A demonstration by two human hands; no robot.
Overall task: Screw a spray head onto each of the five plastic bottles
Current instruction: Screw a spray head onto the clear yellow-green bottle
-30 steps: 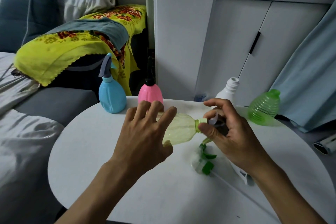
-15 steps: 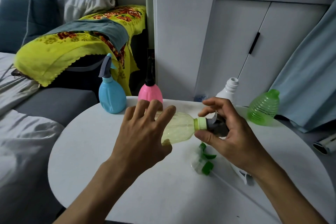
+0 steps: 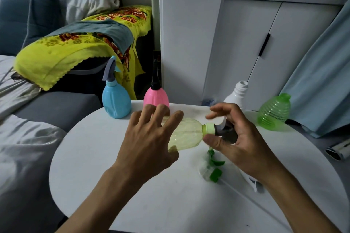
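Observation:
My left hand (image 3: 151, 145) grips a pale yellow bottle (image 3: 186, 135) held sideways above the round white table (image 3: 106, 172). My right hand (image 3: 236, 140) is closed around a grey spray head (image 3: 221, 128) with a light green collar, seated on the bottle's neck. A blue bottle (image 3: 116, 100) and a pink bottle (image 3: 156, 96) stand at the back with spray heads on. A white bottle (image 3: 237, 94) and a ribbed green bottle (image 3: 274, 112) stand at the back right with bare necks. A green spray head (image 3: 213, 168) and a white spray head (image 3: 251, 182) lie on the table under my right hand.
A sofa with a yellow flowered cloth (image 3: 62, 53) and pillows borders the table on the left. A white cabinet (image 3: 246, 43) stands behind it, a light blue curtain (image 3: 322, 73) hangs at the right.
The spray head's collar has come fully onto the yellow bottle's neck. My right hand's fingers have shifted round the head, with the index finger now lifted.

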